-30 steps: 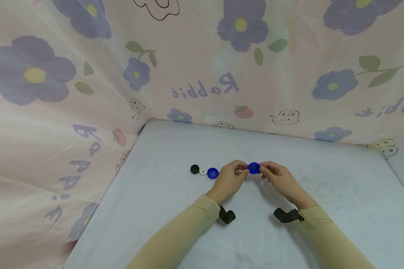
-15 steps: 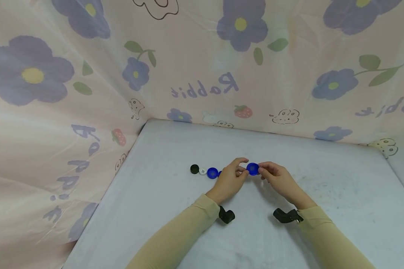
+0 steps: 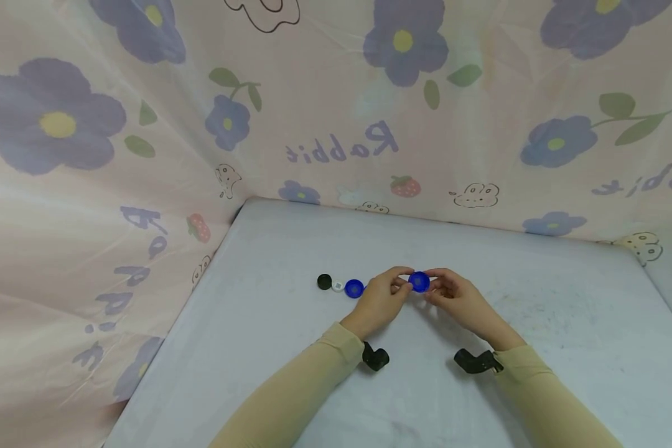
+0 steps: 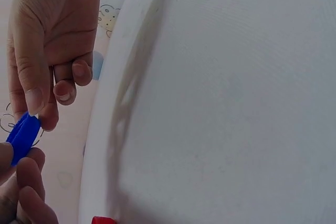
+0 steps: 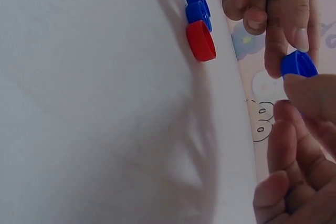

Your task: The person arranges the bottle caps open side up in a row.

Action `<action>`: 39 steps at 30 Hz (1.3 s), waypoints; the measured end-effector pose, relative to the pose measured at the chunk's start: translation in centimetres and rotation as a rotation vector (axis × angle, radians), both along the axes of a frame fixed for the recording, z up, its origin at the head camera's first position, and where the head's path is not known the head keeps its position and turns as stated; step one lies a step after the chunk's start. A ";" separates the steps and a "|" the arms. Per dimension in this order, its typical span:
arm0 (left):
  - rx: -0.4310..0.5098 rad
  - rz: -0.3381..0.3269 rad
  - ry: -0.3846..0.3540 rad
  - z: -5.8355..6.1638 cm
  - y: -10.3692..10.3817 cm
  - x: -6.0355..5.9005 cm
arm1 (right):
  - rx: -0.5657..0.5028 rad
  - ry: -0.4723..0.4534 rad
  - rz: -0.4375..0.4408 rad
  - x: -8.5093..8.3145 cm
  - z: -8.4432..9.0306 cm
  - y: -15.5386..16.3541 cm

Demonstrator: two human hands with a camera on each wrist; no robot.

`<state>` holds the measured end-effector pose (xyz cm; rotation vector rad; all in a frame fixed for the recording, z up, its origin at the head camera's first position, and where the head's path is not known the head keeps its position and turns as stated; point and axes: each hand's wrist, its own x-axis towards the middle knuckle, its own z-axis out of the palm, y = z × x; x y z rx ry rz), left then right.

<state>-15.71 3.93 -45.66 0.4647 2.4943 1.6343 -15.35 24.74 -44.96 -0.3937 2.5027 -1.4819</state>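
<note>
Both hands hold one round blue bottle cap (image 3: 419,282) above the table, its hollow side facing up toward the head camera. My left hand (image 3: 382,295) pinches the cap's left edge between thumb and fingers. On the opposite edge, my right hand (image 3: 463,303) grips it, thumb on the cap (image 5: 298,64) in the right wrist view. Left of the hands lie a black cap (image 3: 324,282), a small white cap (image 3: 338,285) and a blue cap (image 3: 354,289) in a row. The right wrist view adds a second blue cap (image 5: 198,14) and a red cap (image 5: 201,41), largely hidden in the head view.
The white table (image 3: 269,361) meets a flower-printed curtain (image 3: 336,112) at the back and left. A black curved piece (image 3: 376,358) sticks out at the left wrist, and a similar black piece (image 3: 475,361) at the right wrist.
The held blue cap has shifted slightly left and turned to face up more. The left fingers lifted off its edge and came back; the right thumb has slid lower.
</note>
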 end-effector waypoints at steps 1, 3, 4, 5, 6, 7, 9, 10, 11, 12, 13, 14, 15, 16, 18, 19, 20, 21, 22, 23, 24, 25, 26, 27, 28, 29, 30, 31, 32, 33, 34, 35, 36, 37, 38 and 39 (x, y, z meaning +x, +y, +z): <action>0.002 0.001 0.001 0.0 0.0 0.0 | -0.002 0.003 0.001 0.0 0.0 0.0; 0.003 0.004 0.001 0.1 -0.1 0.1 | -0.004 0.008 -0.005 0.0 -0.1 -0.1; 0.004 0.006 0.002 0.1 -0.1 0.1 | -0.003 0.013 -0.006 -0.1 -0.2 -0.1; 0.005 0.007 0.004 0.1 -0.1 0.1 | -0.004 0.018 -0.007 -0.1 -0.2 -0.1; 0.005 0.011 0.005 0.1 -0.1 0.1 | -0.002 0.023 -0.007 -0.1 -0.3 -0.1; 0.005 0.011 0.008 0.1 -0.1 0.1 | 0.000 0.028 -0.008 -0.1 -0.3 -0.2; 0.003 0.013 0.014 0.0 -0.1 0.0 | 0.000 0.030 -0.010 -0.1 -0.3 -0.2; 0.004 0.013 0.013 0.0 -0.1 0.0 | 0.003 0.032 -0.007 -0.1 -0.3 -0.2; 0.003 0.013 0.010 -0.1 -0.1 0.0 | -0.002 0.030 -0.007 -0.1 -0.3 -0.2; 0.000 0.012 0.007 -0.1 -0.2 0.0 | -0.004 0.029 -0.007 -0.1 -0.2 -0.2; -0.004 0.010 0.005 -0.1 -0.2 0.0 | -0.010 0.027 -0.007 -0.1 -0.2 -0.3; -0.009 0.009 0.002 -0.2 -0.2 -0.1 | -0.012 0.028 -0.006 -0.1 -0.3 -0.3; -0.016 0.007 0.000 -0.2 -0.3 -0.1 | -0.012 0.031 -0.006 -0.1 -0.3 -0.3; -0.025 0.002 0.001 -0.2 -0.4 -0.2 | -0.012 0.035 -0.004 -0.1 -0.3 -0.3; -0.061 -0.009 0.021 -0.1 -0.5 -0.3 | -0.011 0.039 -0.003 -0.1 -0.4 -0.4; -0.082 -0.015 0.035 -0.1 -0.6 -0.4 | -0.009 0.042 -0.003 -0.1 -0.4 -0.4; -0.107 -0.022 0.052 -0.1 -0.6 -0.5 | -0.006 0.044 -0.002 -0.1 -0.5 -0.5; -0.134 -0.028 0.072 0.0 -0.7 -0.6 | -0.005 0.045 -0.001 -0.1 -0.5 -0.5; -0.157 -0.035 0.091 0.0 -0.8 -0.7 | -0.002 0.046 0.001 -0.2 -0.6 -0.6; -0.181 -0.039 0.110 0.1 -0.9 -0.9 | -0.002 0.046 0.002 -0.2 -0.6 -0.6; -0.206 -0.044 0.127 0.1 -1.0 -1.0 | 0.001 0.047 0.002 -0.2 -0.7 -0.7; -0.226 -0.049 0.140 0.1 -1.1 -1.1 | 0.003 0.047 0.001 -0.2 -0.8 -0.7; -0.247 -0.055 0.152 0.1 -1.1 -1.2 | 0.010 0.049 0.002 -0.3 -0.8 -0.8; -0.269 -0.058 0.165 0.1 -1.2 -1.3 | 0.017 0.051 0.003 -0.3 -0.9 -0.8; -0.291 -0.061 0.177 0.1 -1.3 -1.4 | 0.025 0.052 0.003 -0.3 -1.0 -0.9; -0.320 -0.062 0.191 0.0 -1.4 -1.5 | 0.032 0.050 0.003 -0.3 -1.1 -1.0; -0.347 -0.062 0.205 -0.1 -1.4 -1.6 | 0.042 0.051 0.003 -0.4 -1.2 -1.0; -0.375 -0.061 0.215 -0.2 -1.5 -1.7 | 0.053 0.052 0.003 -0.4 -1.3 -1.1; -0.402 -0.061 0.232 -0.3 -1.6 -1.7 | 0.064 0.051 0.003 -0.4 -1.4 -1.2; -0.431 -0.061 0.249 -0.3 -1.7 -1.7 | 0.070 0.050 0.003 -0.4 -1.5 -1.3; -0.455 -0.064 0.260 -0.4 -1.8 -1.8 | 0.082 0.048 0.001 -0.4 -1.6 -1.4; -0.480 -0.070 0.268 -0.4 -1.9 -1.8 | 0.094 0.046 -0.001 -0.3 -1.6 -1.5; -0.503 -0.077 0.271 -0.5 -2.1 -1.9 | 0.105 0.043 -0.002 -0.3 -1.7 -1.6; -0.525 -0.086 0.268 -0.5 -2.2 -1.9 | 0.115 0.039 -0.003 -0.3 -1.7 -1.8; -0.541 -0.095 0.269 -0.5 -2.3 -1.9 | 0.124 0.040 0.003 -0.3 -1.7 -1.8; -0.559 -0.103 0.264 -0.6 -2.3 -2.0 | 0.131 0.037 0.004 -0.3 -1.8 -1.9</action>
